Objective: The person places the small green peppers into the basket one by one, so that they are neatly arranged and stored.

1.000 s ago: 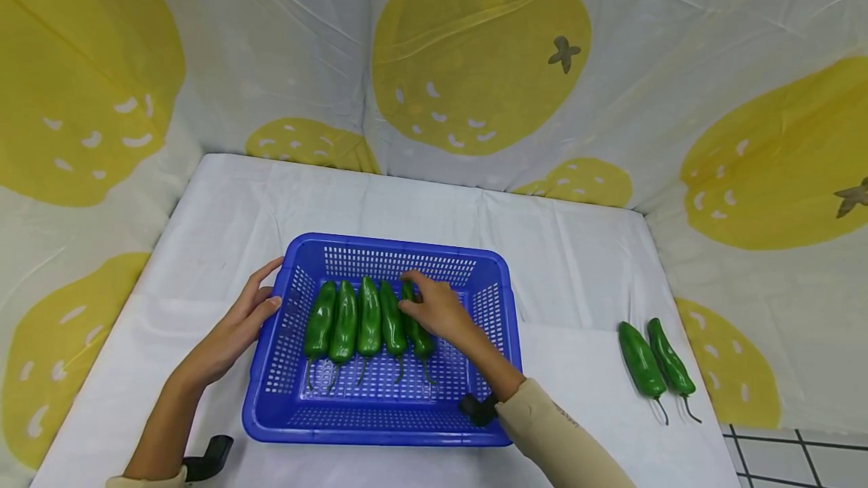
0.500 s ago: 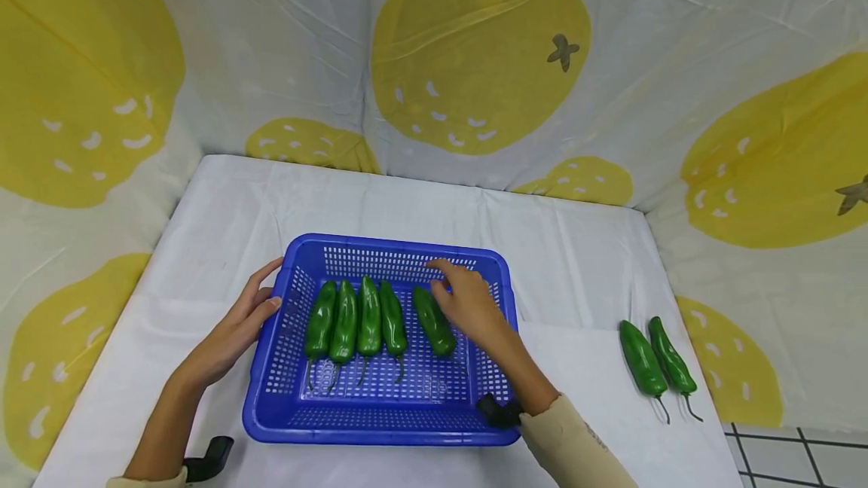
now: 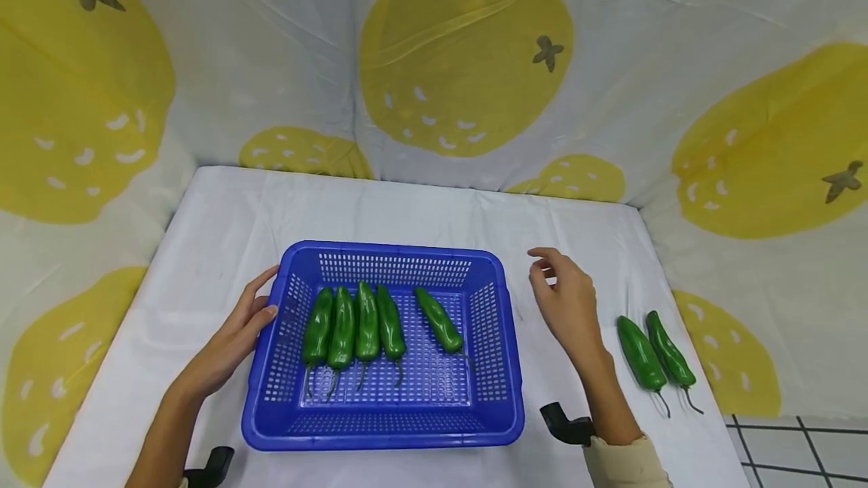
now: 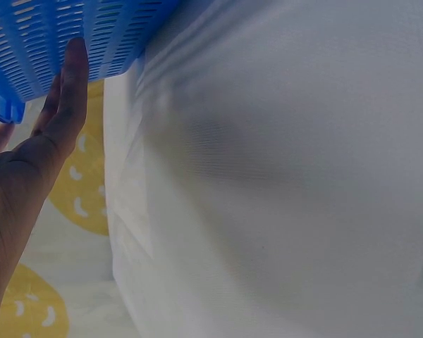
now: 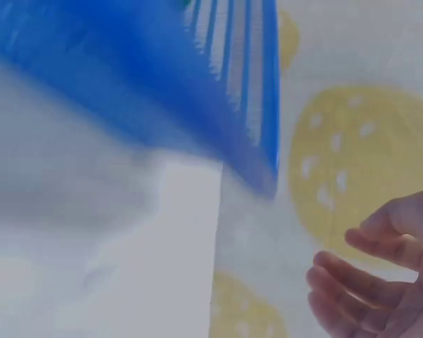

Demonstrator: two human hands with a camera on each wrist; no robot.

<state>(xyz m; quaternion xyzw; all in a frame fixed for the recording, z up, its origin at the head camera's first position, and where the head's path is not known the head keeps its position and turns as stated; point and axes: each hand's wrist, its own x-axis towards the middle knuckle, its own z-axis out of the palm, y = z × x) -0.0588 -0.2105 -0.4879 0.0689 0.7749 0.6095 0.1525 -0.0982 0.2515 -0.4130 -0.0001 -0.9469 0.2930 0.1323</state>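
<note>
A blue plastic basket (image 3: 383, 443) stands on the white cloth with several green chili peppers (image 3: 368, 322) side by side in its left half. One more chili pepper (image 3: 439, 320) lies slanted by itself in the right half. My left hand (image 3: 230, 333) rests against the basket's left side, and in the left wrist view its extended fingers (image 4: 72, 91) lie along the slotted outer wall. Beyond the basket's right rim, my right hand (image 3: 568, 303) is in the air with loosely bent fingers and holds nothing; the right wrist view shows its fingers (image 5: 359, 282) apart.
Two green chili peppers (image 3: 654, 356) lie on the cloth to the right of my right hand. White fabric printed with yellow fruit (image 3: 468, 51) rises at the back and both sides of the table (image 3: 407, 202). Floor tiles (image 3: 796, 450) show at the lower right.
My right hand has let go of the rightmost pepper in the basket, now set apart from the row and slanted, and has moved right past the rim. My left hand stays at the basket.
</note>
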